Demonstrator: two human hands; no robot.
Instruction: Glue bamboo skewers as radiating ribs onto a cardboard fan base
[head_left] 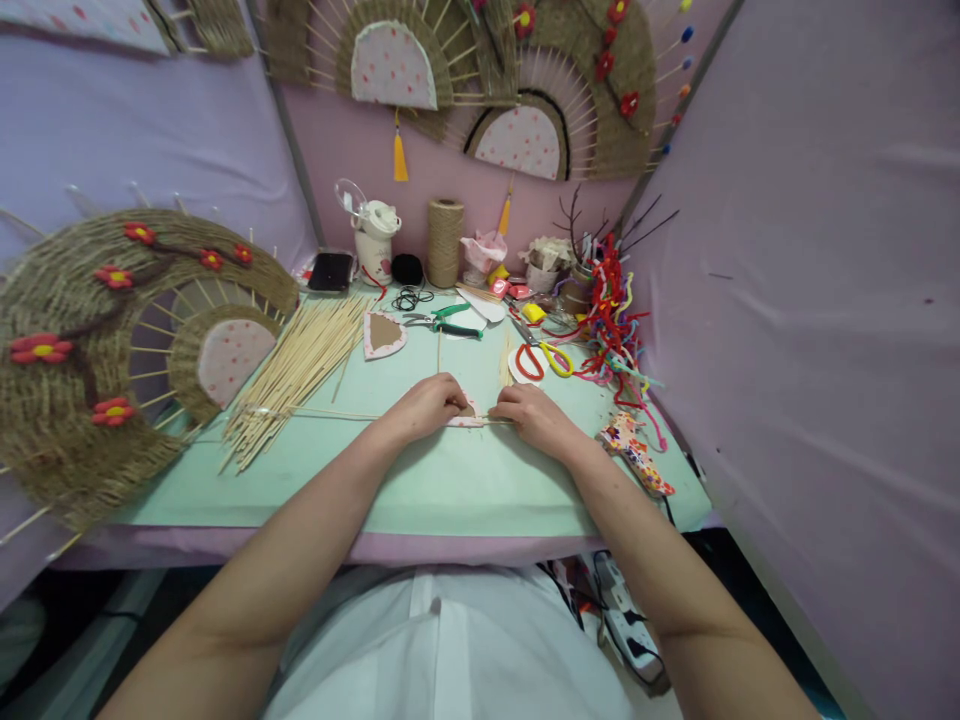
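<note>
My left hand (427, 408) is closed on a small cardboard piece (466, 421) edged with pink-dotted white fabric; the hand hides much of it. Long thin bamboo sticks (337, 413) run across the table beneath that hand. Just to the right, my right hand (531, 415) pinches a thin stick (493, 421) at the cardboard piece's right edge. Another cardboard piece with dotted fabric edging (385, 335) lies flat beyond my left hand. Green-handled pliers (450, 320) rest behind the hands, and scissors (541, 358) with red and yellow handles lie beyond my right hand.
A heap of bamboo sticks (300, 360) lies left, beside a large twine-covered fan (97, 350). A twine spool (445, 243) and a white cup (376, 245) stand at the back. Coloured pipe cleaners (611, 310) and a patterned glue gun (636, 453) are on the right.
</note>
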